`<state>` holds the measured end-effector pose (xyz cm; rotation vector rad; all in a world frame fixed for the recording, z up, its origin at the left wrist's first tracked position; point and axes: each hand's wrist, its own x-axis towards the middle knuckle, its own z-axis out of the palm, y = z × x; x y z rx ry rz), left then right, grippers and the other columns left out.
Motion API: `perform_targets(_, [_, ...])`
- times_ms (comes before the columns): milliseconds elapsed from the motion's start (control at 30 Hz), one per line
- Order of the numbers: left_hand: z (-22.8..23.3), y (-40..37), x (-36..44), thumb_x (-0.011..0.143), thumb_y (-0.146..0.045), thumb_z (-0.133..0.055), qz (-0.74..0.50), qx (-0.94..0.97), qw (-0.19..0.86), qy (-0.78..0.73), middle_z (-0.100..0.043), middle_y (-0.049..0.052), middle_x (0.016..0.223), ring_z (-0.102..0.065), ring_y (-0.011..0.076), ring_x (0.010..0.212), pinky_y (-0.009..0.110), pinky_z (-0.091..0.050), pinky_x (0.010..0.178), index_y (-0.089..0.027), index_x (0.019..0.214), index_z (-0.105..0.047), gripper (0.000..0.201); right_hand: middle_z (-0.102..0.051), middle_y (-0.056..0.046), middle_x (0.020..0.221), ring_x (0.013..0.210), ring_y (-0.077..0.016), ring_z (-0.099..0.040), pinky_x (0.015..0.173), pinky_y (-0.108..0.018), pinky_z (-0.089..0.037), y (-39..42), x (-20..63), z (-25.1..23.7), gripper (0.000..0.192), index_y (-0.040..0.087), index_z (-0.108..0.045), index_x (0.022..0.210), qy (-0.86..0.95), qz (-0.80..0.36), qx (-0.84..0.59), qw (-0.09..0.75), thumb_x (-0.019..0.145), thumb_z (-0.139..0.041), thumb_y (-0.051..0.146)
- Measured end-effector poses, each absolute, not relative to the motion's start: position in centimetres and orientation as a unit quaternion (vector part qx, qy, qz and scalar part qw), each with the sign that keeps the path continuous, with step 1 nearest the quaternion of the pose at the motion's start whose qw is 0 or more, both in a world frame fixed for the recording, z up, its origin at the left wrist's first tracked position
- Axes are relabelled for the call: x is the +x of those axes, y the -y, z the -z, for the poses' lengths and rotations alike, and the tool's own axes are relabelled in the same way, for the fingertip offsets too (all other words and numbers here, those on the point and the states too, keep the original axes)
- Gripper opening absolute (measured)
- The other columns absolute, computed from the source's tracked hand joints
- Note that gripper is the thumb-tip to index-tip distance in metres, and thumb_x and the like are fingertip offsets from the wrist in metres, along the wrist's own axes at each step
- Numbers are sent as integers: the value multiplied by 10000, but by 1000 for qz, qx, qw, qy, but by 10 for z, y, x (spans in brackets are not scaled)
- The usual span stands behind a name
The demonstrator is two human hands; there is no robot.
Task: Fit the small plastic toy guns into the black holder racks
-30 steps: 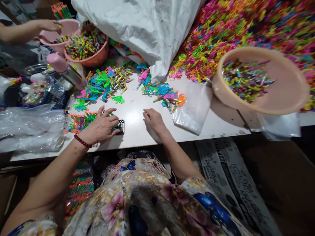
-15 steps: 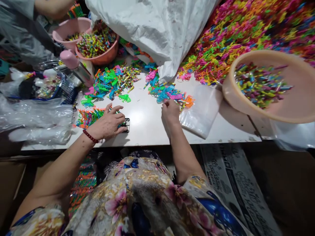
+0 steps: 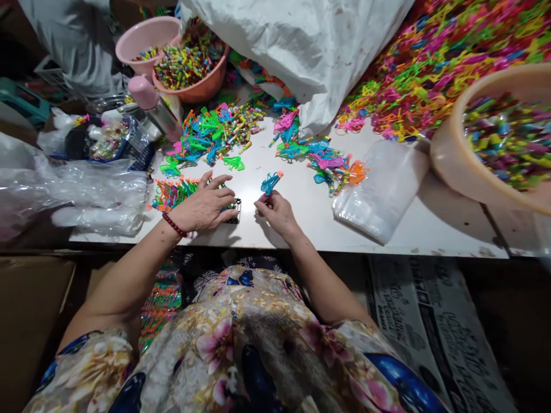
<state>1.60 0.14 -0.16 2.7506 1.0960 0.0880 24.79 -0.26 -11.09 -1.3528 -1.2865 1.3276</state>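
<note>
My left hand (image 3: pixel 205 206) lies palm down on a small black wire rack (image 3: pixel 235 211) near the table's front edge, fingers spread over it. A row of colourful plastic toys (image 3: pixel 172 192) is lined up just left of that hand. My right hand (image 3: pixel 275 211) pinches a blue plastic toy with an orange tip (image 3: pixel 270 182) and holds it a little above the white table (image 3: pixel 301 223), close to the rack. A loose pile of blue, pink and orange toys (image 3: pixel 325 162) lies to the right of my right hand.
A second toy pile (image 3: pixel 210 136) lies further back. A clear plastic bag (image 3: pixel 381 192) lies at the right, beside a beige basin (image 3: pixel 456 166) of small coloured tubes. A big white sack (image 3: pixel 301 46), two pink basins (image 3: pixel 202 89), a pink-capped bottle (image 3: pixel 155 112) and crumpled plastic (image 3: pixel 86 198) stand around.
My right hand reached out to the pile on the right, took a blue toy and drew back toward the rack. My left hand stayed on the rack. Another person's arm at top left left the view.
</note>
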Motion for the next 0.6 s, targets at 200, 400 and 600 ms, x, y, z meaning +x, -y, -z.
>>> perform_targets(200, [0,-2,16,1059,-493,-416,-25,924,77,-374,-647,115,1416,-367,341,1533,655,-134,1295,-209,1135,-704,412,-680,-8,824,744,-175,-689,738,-320,-558,17,213,120,121,214,-594,937,579,-520,-513,361,889,-590,326])
perform_targets(400, [-2,-2,16,1071,-377,-335,-20,923,84,-375,-694,102,1274,-354,304,1543,627,-130,1306,-214,1108,-689,392,-726,-87,1006,913,-221,-683,844,-324,-532,43,189,135,135,189,-652,1033,707,-396,-490,323,946,-551,214])
perform_targets(600, [-2,-1,16,1078,-340,-283,-30,920,92,-380,-701,98,1254,-367,285,1535,606,-124,1307,-206,1122,-684,425,-716,-113,1022,919,-228,-669,813,-302,-493,43,177,144,120,184,-632,1046,775,-334,-457,280,989,-527,169])
